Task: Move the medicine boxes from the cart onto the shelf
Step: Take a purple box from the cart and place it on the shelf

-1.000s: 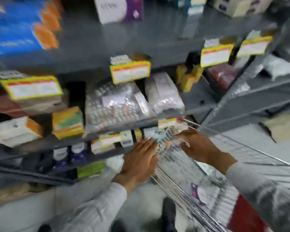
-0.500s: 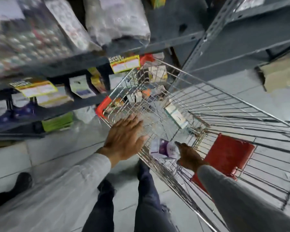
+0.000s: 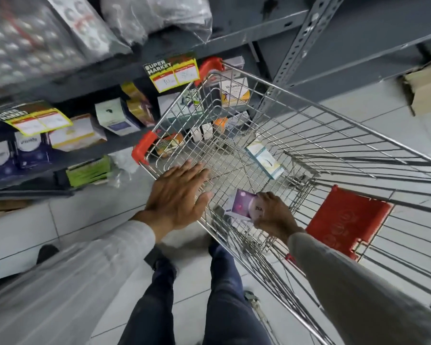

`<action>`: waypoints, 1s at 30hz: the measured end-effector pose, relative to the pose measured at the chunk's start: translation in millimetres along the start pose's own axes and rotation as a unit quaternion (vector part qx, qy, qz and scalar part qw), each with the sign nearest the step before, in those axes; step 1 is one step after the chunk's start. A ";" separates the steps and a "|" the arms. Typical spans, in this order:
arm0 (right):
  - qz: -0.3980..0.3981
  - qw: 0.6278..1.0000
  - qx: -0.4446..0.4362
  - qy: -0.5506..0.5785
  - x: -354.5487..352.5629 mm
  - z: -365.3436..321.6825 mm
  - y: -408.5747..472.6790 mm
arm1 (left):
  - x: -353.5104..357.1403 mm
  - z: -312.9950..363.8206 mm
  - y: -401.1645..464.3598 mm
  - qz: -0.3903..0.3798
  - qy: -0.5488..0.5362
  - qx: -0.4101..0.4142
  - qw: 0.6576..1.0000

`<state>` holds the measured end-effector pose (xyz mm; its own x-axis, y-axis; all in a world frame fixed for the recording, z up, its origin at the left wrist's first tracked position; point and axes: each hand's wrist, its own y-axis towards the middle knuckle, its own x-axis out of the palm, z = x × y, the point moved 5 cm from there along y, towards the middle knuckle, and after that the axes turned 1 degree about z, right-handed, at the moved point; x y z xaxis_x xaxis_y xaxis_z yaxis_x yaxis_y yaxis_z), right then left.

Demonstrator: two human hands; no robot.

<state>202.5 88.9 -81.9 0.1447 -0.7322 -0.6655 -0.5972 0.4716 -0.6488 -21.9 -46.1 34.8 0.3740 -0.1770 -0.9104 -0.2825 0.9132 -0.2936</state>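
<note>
A wire shopping cart [image 3: 309,105] stands against a grey metal shelf [image 3: 125,70]. My right hand [image 3: 274,215] reaches down inside the cart and grips a purple and white medicine box [image 3: 241,205] near the cart's bottom. My left hand [image 3: 179,195] rests flat with spread fingers on the cart's near left rim and holds nothing. A white and teal box [image 3: 264,159] lies further in on the cart floor. Several small boxes [image 3: 204,130] lie at the far end of the cart.
Medicine boxes [image 3: 115,118] and yellow price tags [image 3: 172,73] fill the shelf levels at left. Bags of blister packs [image 3: 35,41] lie on an upper level. A red child-seat flap [image 3: 346,222] hangs in the cart at right. My legs [image 3: 222,295] stand on the tiled floor; a cardboard box [image 3: 426,88] sits on the right shelf.
The view has dropped from the shelf to the cart. My right hand moved from the cart's top rim down inside and closed on the purple box. My left hand stays on the rim.
</note>
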 end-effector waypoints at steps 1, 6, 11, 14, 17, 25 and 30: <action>0.018 1.000 -0.002 0.009 -12.5 -6.6 -7.4 | -0.3 0.4 -0.9 -0.014 -0.008 -0.003 1.000; 0.121 0.990 -0.068 -0.002 -100.1 -64.5 -48.6 | -41.2 5.2 -10.8 -0.005 -0.087 -0.020 0.996; 0.236 0.949 -0.207 -0.008 -208.9 -160.7 -113.9 | -163.2 2.0 -35.1 0.173 -0.128 -0.007 0.977; 0.303 0.909 -0.288 0.008 -271.1 -227.8 -157.6 | -253.4 -5.6 -68.0 0.304 -0.125 0.021 0.944; 0.355 0.865 -0.353 0.024 -321.0 -297.8 -202.4 | -337.3 -23.3 -116.9 0.417 -0.111 0.025 0.902; 0.414 0.782 -0.455 0.096 -422.9 -441.4 -261.7 | -475.6 -109.6 -163.6 0.531 -0.021 -0.052 0.846; 0.396 0.800 -0.439 0.108 -471.0 -525.9 -229.5 | -495.2 -144.6 -136.6 0.439 0.032 -0.115 0.890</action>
<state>-143.6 67.1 574.5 -0.6355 -0.4871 -0.5991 -0.7716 0.3725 0.5156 -296.3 -136.3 483.6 -0.1299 0.5412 -0.8308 -0.6171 0.6117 0.4950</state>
